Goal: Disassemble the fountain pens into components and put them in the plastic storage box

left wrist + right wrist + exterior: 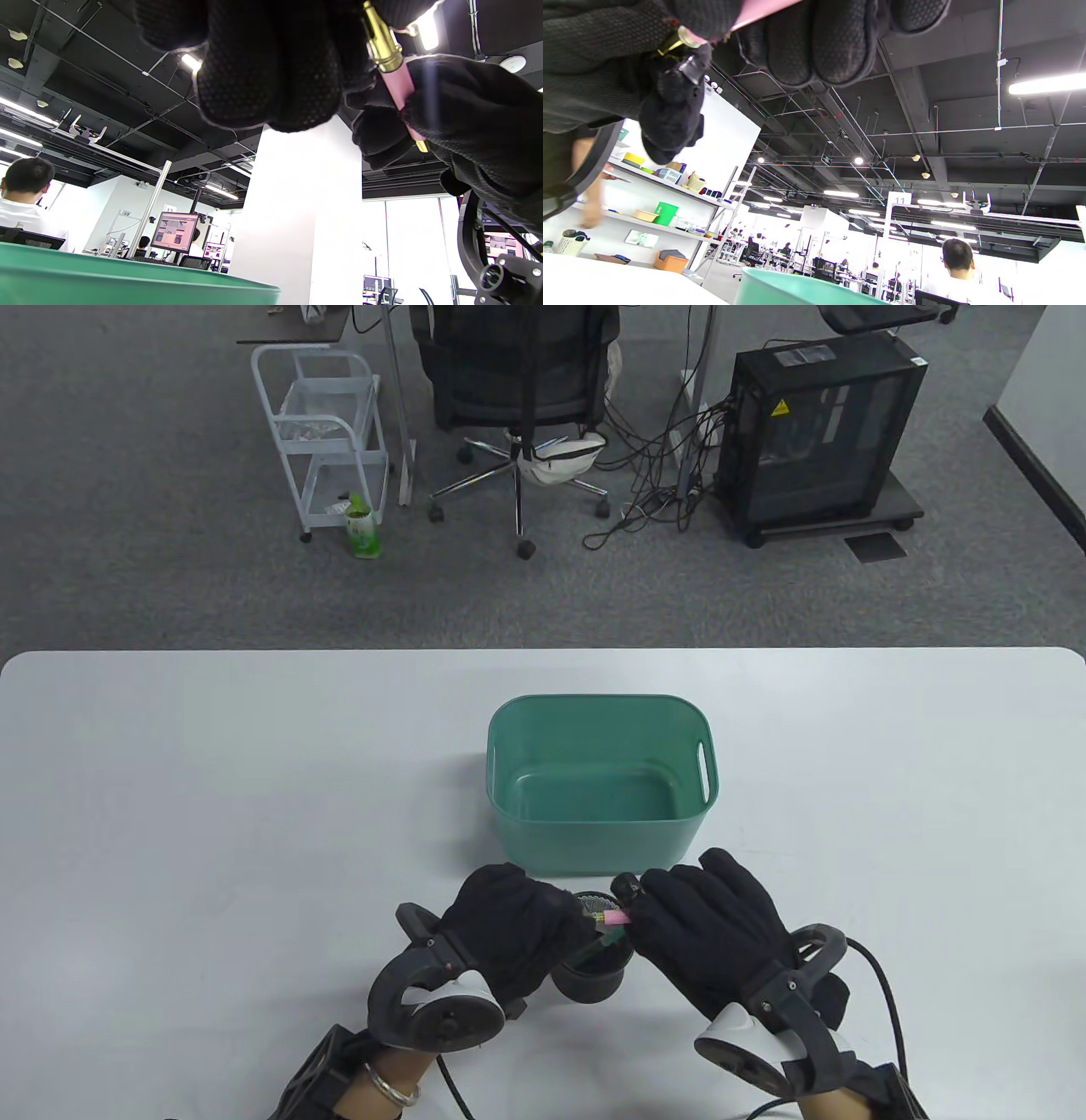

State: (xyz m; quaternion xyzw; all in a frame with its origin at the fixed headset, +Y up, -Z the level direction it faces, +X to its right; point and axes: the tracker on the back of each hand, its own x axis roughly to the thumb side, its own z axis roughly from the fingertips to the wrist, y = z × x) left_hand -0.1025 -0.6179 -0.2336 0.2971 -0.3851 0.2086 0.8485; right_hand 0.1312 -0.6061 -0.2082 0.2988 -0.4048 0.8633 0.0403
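While both hands meet low over the near edge of the table (170,780), they share one pink pen (612,918) between them. The left hand (509,929) has its fingers curled round the pen's gold-trimmed end; from the left wrist view the gold collar sticks out past the dark fingers (271,84). The right hand (704,929) is wrapped round the pink barrel, with the thumb and fingers clamped on it. In the right wrist view the barrel (759,10) runs under the curled fingers (835,46) at the top edge, a gold ring showing where the other hand takes over. So each hand is grasping the pen, neither one loose.

Right under the pen sits a black cup (594,963), between the two hands, with something green and mesh-like at its mouth; I cannot tell just what is inside. Just behind the cup stands the green box (509,746), its long side toward the person, a slot handle on its right wall. Nothing shows on the part of its floor I can see.

Beyond the table, on grey carpet, are an office chair (517,381), a white cart (327,441) with a green bottle (363,527) at its foot, and a black computer tower (814,432) with cables trailing.
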